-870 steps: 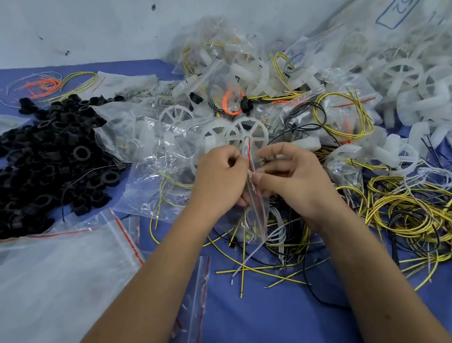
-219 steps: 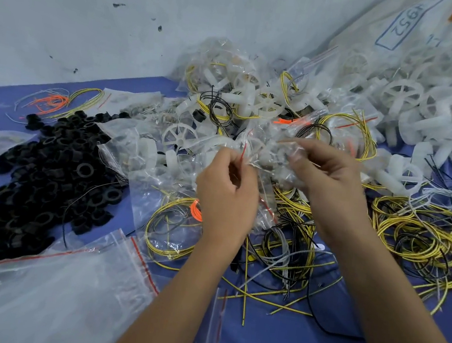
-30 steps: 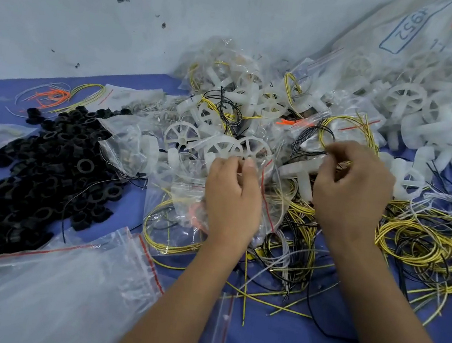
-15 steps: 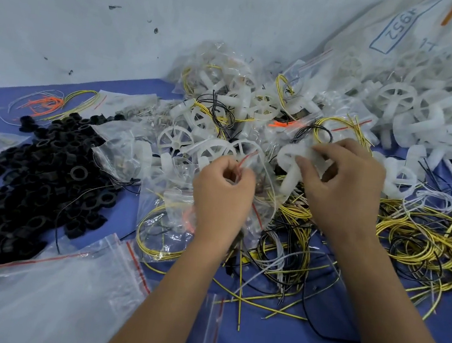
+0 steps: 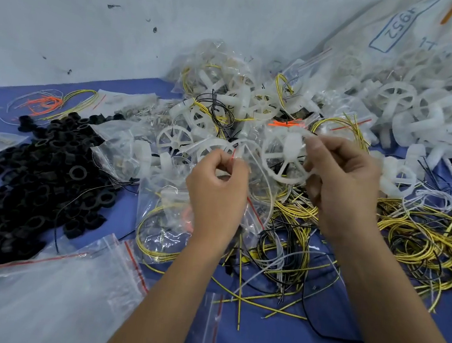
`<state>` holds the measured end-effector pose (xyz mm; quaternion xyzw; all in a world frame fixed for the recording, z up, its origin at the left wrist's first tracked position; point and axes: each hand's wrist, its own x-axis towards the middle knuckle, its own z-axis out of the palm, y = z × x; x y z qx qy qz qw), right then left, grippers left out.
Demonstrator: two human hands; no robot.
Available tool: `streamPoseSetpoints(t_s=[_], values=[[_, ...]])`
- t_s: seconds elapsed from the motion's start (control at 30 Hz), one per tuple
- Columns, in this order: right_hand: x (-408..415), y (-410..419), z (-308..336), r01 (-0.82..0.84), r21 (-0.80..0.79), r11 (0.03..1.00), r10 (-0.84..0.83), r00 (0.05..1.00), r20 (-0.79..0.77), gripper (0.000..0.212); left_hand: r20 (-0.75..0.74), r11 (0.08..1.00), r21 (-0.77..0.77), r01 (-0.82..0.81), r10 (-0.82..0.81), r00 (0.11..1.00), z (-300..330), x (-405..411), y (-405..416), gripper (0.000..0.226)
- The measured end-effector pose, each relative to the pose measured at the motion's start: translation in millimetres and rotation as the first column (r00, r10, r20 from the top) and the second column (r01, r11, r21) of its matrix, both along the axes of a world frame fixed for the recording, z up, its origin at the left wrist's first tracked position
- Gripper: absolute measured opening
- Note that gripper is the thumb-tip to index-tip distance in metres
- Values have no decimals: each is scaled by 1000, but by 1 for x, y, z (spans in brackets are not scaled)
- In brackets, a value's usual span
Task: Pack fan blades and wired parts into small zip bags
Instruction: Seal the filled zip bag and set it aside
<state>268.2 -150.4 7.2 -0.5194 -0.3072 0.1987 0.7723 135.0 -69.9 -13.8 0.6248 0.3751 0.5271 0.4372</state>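
Note:
My left hand [image 5: 216, 193] pinches the red-striped mouth of a small clear zip bag [image 5: 165, 215], which hangs below it with yellow and orange wires inside. My right hand [image 5: 340, 185] grips a white spoked fan blade [image 5: 283, 157] by its rim, lifted just right of the bag's mouth. Loose yellow, black and white wires [image 5: 422, 232] lie tangled on the blue table under and right of my hands.
A heap of black rings [image 5: 39, 174] lies at the left. Filled zip bags [image 5: 229, 92] pile up at the back centre; loose white fan blades [image 5: 431, 111] at the back right. Empty zip bags [image 5: 33, 296] lie at the near left. A grey wall stands behind.
My right hand has picked a fan blade out of the pile and lifted it toward the bag's mouth. My left hand keeps its pinch on the bag.

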Motion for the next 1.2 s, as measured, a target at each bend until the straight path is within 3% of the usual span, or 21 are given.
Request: streamPoseSetpoints(t_s=[0.13,0.2,0.33,0.43,0.57,0.73,0.9,1.0,1.1,1.2], values=[[-4,3,-6,-58,-140,988,73,992,105,9,39,984,175,-43,36,999,5,1,-3,25],[-3,4,-9,21,-228,973,39,966,255,9,28,964,257,-72,67,997,8,2,-5,22],[-4,5,-14,233,-272,934,-43,827,561,9,29,911,399,-103,100,995,10,2,-7,18],[-10,6,-14,217,-221,951,-12,739,673,11,-15,862,491,-122,149,989,12,3,-10,20],[-15,5,-9,-60,-211,976,178,777,603,7,-70,838,527,-141,208,976,13,7,-17,15],[-12,2,-6,-402,-277,873,485,775,405,15,-92,813,572,-111,198,976,15,10,-26,10],[-9,-1,-6,-342,-375,861,505,653,564,15,-98,771,636,-14,99,990,12,20,-41,7],[-8,-1,-9,-462,-321,827,562,694,450,10,-89,782,624,-3,75,993,10,20,-41,5],[-16,-1,-8,-527,-274,804,594,695,405,18,-47,789,612,-49,99,994,11,16,-35,6],[-20,5,-11,-282,-365,887,455,666,591,44,-1,800,590,-107,133,991,13,13,-29,8]])
